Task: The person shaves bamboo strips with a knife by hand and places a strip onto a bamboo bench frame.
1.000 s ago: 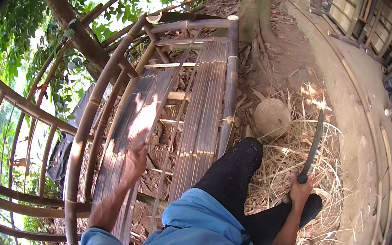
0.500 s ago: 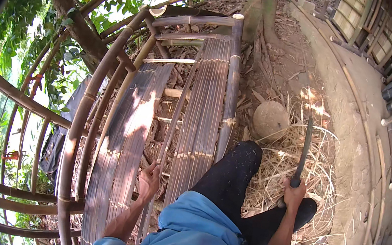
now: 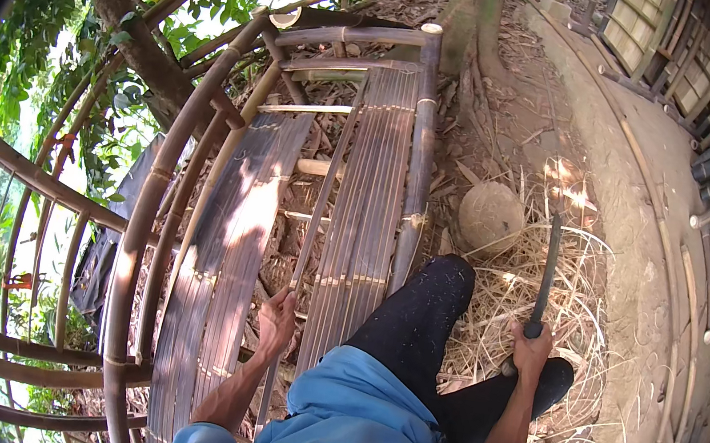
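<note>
My left hand [image 3: 276, 322] is closed around a long, thin, dark bamboo strip [image 3: 319, 208]. That strip runs lengthwise over the gap in a bamboo bench, between its two slatted sections. The right slatted section [image 3: 368, 187] lies just beside it; the left one [image 3: 237, 233] has a patch of sunlight on it. Over my folded leg, my right hand [image 3: 531, 349] grips the dark handle of a machete [image 3: 549, 270], whose long blade points away from me, above pale shavings.
Pale bamboo shavings [image 3: 572, 313] cover the ground at right, near a round wood block [image 3: 491, 219]. A tree trunk [image 3: 474, 22] rises beyond the bench. Along the left runs a bamboo railing [image 3: 148, 194]. An earthen ledge [image 3: 634, 285] lies at right.
My left hand and the near part of the bamboo strip have shifted slightly to the right. The machete's blade has tipped a little to the left in my right hand.
</note>
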Available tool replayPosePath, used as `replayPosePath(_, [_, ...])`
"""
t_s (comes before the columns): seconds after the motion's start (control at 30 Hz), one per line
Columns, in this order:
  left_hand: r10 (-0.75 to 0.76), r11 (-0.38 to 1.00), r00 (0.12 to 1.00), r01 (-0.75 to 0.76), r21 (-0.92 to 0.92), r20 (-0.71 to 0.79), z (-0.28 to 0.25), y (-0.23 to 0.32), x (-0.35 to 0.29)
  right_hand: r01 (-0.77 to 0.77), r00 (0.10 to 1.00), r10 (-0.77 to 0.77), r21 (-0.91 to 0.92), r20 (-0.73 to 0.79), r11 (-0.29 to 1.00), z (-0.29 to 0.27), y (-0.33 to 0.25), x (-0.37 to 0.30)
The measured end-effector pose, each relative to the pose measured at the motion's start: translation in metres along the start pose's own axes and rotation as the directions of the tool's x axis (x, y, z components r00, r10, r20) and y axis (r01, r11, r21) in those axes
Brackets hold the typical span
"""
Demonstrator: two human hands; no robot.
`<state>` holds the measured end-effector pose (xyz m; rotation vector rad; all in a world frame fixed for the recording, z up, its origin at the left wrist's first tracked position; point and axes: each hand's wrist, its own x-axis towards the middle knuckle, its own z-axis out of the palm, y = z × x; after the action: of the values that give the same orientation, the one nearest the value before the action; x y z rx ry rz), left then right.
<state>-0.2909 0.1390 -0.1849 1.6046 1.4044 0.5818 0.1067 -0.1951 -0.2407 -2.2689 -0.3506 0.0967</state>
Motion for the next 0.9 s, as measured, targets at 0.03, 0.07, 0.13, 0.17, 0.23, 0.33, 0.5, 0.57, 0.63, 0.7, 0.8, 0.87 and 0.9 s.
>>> replayPosePath(0.03, [-0.012, 1.0, 1.0, 0.012, -0.013, 0.012, 0.0, 0.001, 0.001, -0.001, 1.0, 0.001, 0.001, -0.001, 1.0, -0.001, 0.0, 0.0])
replayPosePath(0.07, [-0.001, 1.0, 0.999, 0.001, -0.002, 0.033, 0.001, -0.002, 0.005, -0.002, 1.0, 0.002, 0.001, -0.003, 1.0, -0.001, -0.001, 0.0])
replayPosePath(0.13, [0.011, 1.0, 0.998, -0.012, 0.028, 0.068, -0.004, -0.005, 0.012, -0.056, 0.998, 0.056, 0.004, 0.03, 0.998, 0.0, -0.008, -0.002])
replayPosePath(0.17, [-0.025, 1.0, 0.995, 0.025, -0.001, 0.101, -0.006, -0.005, 0.018, -0.109, 0.992, 0.109, 0.004, 0.056, 0.994, -0.002, -0.012, -0.002])
replayPosePath(0.23, [-0.102, 0.992, 0.979, 0.113, -0.057, 0.176, -0.007, 0.017, 0.033, -0.165, 0.982, 0.165, -0.014, 0.087, 0.986, -0.003, -0.016, -0.002])
replayPosePath(0.33, [-0.077, 0.997, 0.991, 0.076, 0.014, 0.11, -0.001, 0.005, 0.069, -0.105, 0.991, 0.107, -0.021, 0.086, 0.994, 0.0, -0.009, 0.002])
replayPosePath(0.5, [0.274, 0.899, 0.961, -0.246, 0.363, -0.029, 0.019, -0.032, 0.082, -0.025, 0.998, 0.026, -0.006, 0.056, 1.0, 0.002, 0.004, 0.005])
replayPosePath(0.57, [0.408, 0.79, 0.912, -0.333, 0.515, -0.036, 0.012, -0.078, 0.096, -0.099, 0.987, 0.104, -0.045, 0.119, 0.994, 0.007, -0.015, 0.001])
replayPosePath(0.63, [0.379, 0.819, 0.922, -0.294, 0.492, -0.08, 0.027, -0.089, 0.094, -0.179, 0.971, 0.184, -0.047, 0.151, 0.983, 0.002, -0.039, -0.003])
replayPosePath(0.7, [0.215, 0.934, 0.975, -0.191, 0.301, -0.047, 0.042, -0.084, 0.085, -0.249, 0.954, 0.249, -0.021, 0.167, 0.968, -0.005, -0.061, -0.007])
replayPosePath(0.8, [0.198, 0.969, 0.979, -0.187, 0.162, -0.054, 0.057, -0.073, 0.079, 0.087, 0.996, -0.079, -0.177, 0.05, 0.98, 0.0, -0.019, -0.001])
replayPosePath(0.87, [0.315, 0.896, 0.946, -0.27, 0.352, -0.079, 0.027, -0.111, 0.083, 0.053, 0.995, -0.044, -0.1, 0.09, 0.994, 0.017, -0.026, -0.005])
replayPosePath(0.9, [0.372, 0.843, 0.916, -0.264, 0.469, -0.153, 0.027, -0.112, 0.082, 0.031, 0.995, -0.023, -0.078, 0.096, 0.996, 0.02, -0.025, -0.003])
